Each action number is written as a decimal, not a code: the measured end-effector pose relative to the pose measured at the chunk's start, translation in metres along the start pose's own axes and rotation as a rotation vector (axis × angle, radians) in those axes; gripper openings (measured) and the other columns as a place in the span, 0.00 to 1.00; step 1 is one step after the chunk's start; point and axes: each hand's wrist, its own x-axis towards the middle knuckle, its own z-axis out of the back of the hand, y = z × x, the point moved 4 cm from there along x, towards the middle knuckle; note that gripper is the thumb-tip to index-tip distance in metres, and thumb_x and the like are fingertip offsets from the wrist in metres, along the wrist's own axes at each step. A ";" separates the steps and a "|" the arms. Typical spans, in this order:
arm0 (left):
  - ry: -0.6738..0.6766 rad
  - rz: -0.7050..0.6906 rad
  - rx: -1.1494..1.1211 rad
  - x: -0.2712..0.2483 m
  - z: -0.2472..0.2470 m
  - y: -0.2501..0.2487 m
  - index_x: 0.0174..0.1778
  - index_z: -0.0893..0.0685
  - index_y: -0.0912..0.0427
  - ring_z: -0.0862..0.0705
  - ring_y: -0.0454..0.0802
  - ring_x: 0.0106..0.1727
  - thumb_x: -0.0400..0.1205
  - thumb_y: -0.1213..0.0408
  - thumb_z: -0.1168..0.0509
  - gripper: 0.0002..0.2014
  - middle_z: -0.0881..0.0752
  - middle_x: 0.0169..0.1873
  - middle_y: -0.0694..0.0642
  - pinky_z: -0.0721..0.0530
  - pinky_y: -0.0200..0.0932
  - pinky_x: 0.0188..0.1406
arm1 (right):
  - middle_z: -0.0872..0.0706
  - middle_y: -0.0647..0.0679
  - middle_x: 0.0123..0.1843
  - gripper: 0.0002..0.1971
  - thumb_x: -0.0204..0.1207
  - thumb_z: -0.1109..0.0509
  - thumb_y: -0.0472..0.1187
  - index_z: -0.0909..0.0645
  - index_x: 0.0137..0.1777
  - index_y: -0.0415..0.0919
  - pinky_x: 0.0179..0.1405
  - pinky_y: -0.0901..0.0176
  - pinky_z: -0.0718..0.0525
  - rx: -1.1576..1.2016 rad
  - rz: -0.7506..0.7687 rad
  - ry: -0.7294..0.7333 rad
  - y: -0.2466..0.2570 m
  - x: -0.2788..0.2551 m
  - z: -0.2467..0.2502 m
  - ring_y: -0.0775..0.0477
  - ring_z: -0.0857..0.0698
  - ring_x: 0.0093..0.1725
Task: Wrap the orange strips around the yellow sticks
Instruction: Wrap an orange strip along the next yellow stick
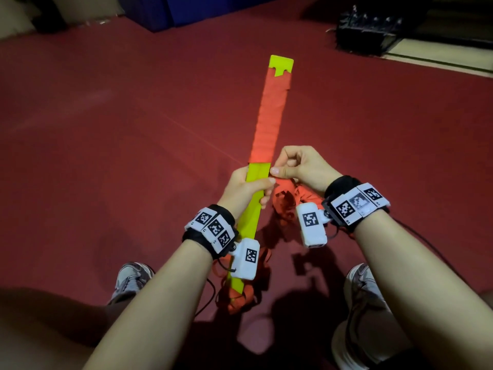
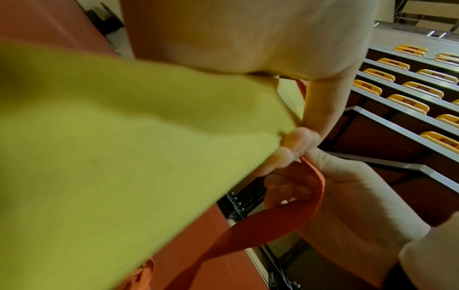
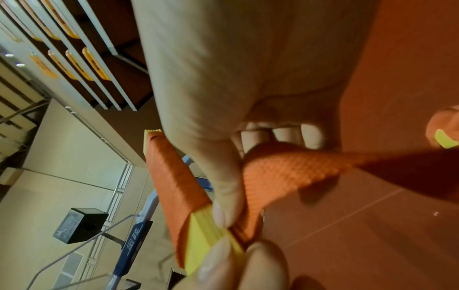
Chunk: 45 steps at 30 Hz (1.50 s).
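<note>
A long flat yellow stick [image 1: 70,173] points away from me, its far half wound in orange strip [image 1: 269,116], with a bare yellow tip [image 1: 281,64] at the end. My left hand [image 1: 246,189] grips the bare yellow part just below the wrapping; the stick [image 2: 111,147] fills the left wrist view. My right hand [image 1: 298,166] pinches the loose orange strip [image 3: 285,172] at the stick's right edge, thumb [image 3: 228,196] pressed beside the wrapping's end. Slack strip [image 1: 288,201] hangs in loops under the right hand, and more orange strip [image 1: 238,300] is bunched at the stick's near end.
Dark red floor [image 1: 106,156] lies all around. My two shoes [image 1: 132,279] stand on either side of the stick's near end. A black crate-like object [image 1: 368,30] sits at the far right and blue mats [image 1: 186,9] at the far edge.
</note>
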 end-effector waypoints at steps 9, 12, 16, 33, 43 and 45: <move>-0.044 0.000 0.040 0.006 0.004 -0.004 0.40 0.25 0.60 0.29 0.51 0.20 0.77 0.73 0.29 0.10 0.24 0.25 0.58 0.30 0.41 0.21 | 0.16 0.44 0.23 0.07 0.84 0.30 0.34 0.23 0.44 0.37 0.15 0.67 0.32 -0.324 -0.092 -0.017 0.030 0.004 0.017 0.56 0.28 0.14; -0.127 -0.037 0.136 0.022 0.008 0.004 0.39 0.23 0.61 0.27 0.50 0.19 0.83 0.76 0.31 0.11 0.22 0.23 0.54 0.28 0.40 0.19 | 0.16 0.51 0.22 0.07 0.81 0.29 0.36 0.16 0.40 0.40 0.24 0.70 0.27 -0.591 -0.025 -0.038 0.039 0.012 0.012 0.60 0.23 0.18; -0.184 -0.061 0.117 0.035 0.009 0.008 0.41 0.21 0.64 0.27 0.47 0.18 0.85 0.77 0.34 0.08 0.22 0.22 0.53 0.28 0.39 0.18 | 0.12 0.51 0.27 0.08 0.77 0.32 0.38 0.18 0.36 0.47 0.45 0.57 0.15 -0.736 0.042 -0.225 0.028 0.023 -0.004 0.49 0.13 0.34; -0.291 -0.112 0.788 0.035 0.019 0.000 0.65 0.29 0.52 0.14 0.69 0.53 0.82 0.70 0.42 0.16 0.11 0.51 0.62 0.16 0.61 0.52 | 0.21 0.53 0.20 0.27 0.71 0.21 0.61 0.26 0.28 0.40 0.22 0.63 0.29 -0.484 -0.134 -0.357 0.021 0.031 -0.019 0.57 0.25 0.21; 0.078 0.188 0.122 0.028 0.018 0.030 0.57 0.15 0.57 0.13 0.53 0.50 0.71 0.58 0.23 0.20 0.10 0.48 0.60 0.16 0.45 0.49 | 0.22 0.50 0.23 0.18 0.78 0.23 0.38 0.23 0.40 0.22 0.22 0.64 0.32 -0.093 -0.162 -0.143 0.003 0.026 0.002 0.58 0.32 0.20; 0.154 0.296 0.007 0.020 0.020 0.037 0.55 0.12 0.58 0.12 0.57 0.41 0.75 0.58 0.25 0.14 0.09 0.45 0.66 0.17 0.48 0.43 | 0.22 0.54 0.19 0.16 0.79 0.25 0.34 0.26 0.33 0.32 0.17 0.67 0.35 -0.011 -0.129 -0.096 0.011 0.021 0.003 0.59 0.34 0.17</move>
